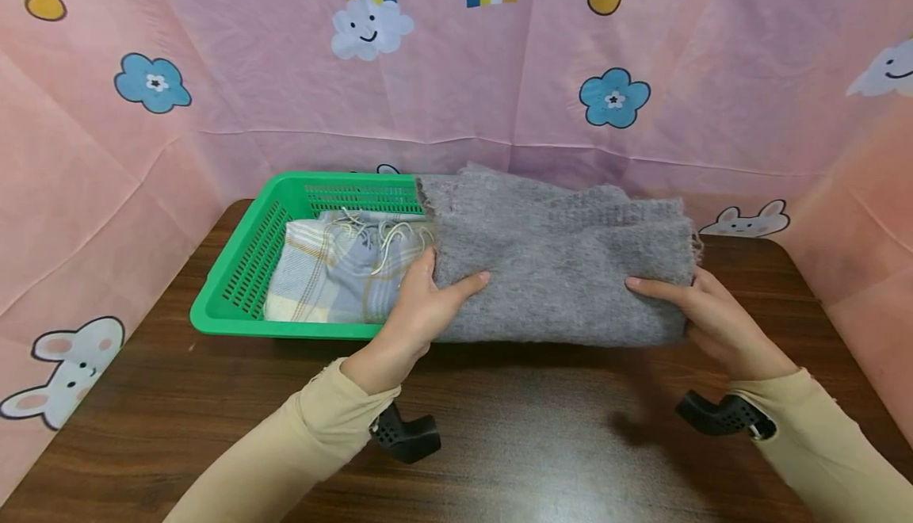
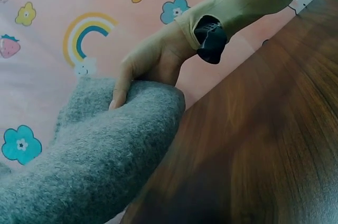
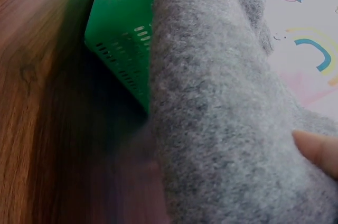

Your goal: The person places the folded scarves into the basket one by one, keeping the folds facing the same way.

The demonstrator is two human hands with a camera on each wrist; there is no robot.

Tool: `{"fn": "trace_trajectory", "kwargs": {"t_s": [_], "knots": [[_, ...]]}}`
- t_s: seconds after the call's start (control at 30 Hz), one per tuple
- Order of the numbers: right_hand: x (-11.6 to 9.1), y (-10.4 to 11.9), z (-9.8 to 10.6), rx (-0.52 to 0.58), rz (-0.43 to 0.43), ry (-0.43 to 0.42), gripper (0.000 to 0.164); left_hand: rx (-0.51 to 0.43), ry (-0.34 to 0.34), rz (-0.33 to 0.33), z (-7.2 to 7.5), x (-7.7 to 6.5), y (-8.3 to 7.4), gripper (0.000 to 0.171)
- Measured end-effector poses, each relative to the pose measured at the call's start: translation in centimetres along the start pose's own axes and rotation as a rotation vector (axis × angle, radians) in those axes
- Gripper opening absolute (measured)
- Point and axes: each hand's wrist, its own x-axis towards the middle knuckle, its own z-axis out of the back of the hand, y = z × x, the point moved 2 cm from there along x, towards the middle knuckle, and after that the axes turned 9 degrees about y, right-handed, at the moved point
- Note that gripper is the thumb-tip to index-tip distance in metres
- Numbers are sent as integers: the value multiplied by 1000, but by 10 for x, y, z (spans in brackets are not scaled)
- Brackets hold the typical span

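A folded grey scarf, fuzzy with short fringed ends, is held up by both hands, its left part hiding the right side of the green basket. My left hand grips its left end, thumb lying on the front face. On the right end, my right hand holds on with the thumb in front; the other fingers are mostly behind the cloth. Across the grey scarf in the left wrist view, the right hand shows at the far end. The right wrist view shows the right thumb pressing the cloth.
Inside the basket lies a folded plaid scarf in pale blue, cream and mustard, with white tassels. The dark wooden table carries the basket. Pink printed fabric hangs behind and on both sides.
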Motion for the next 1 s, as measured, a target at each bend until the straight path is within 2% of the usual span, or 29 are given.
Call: {"fn": "trace_trajectory", "kwargs": {"t_s": [0.2,0.43,0.63,0.8,1.0], "knots": [[3,5,-8,-35,1,-3,45,8,-5,25,10,-4,0,94],[6,9,-16,-49,21,10,44,16,-9,-10,19,-5,-1,92],[8,13,-23,-79,43,10,47,6,-32,-12,26,-7,-1,93],[10,18,-29,-74,51,22,51,-11,-33,-63,34,-7,-1,88],[13,24,-35,-91,55,18,50,32,-45,9,42,-11,-2,93]]}}
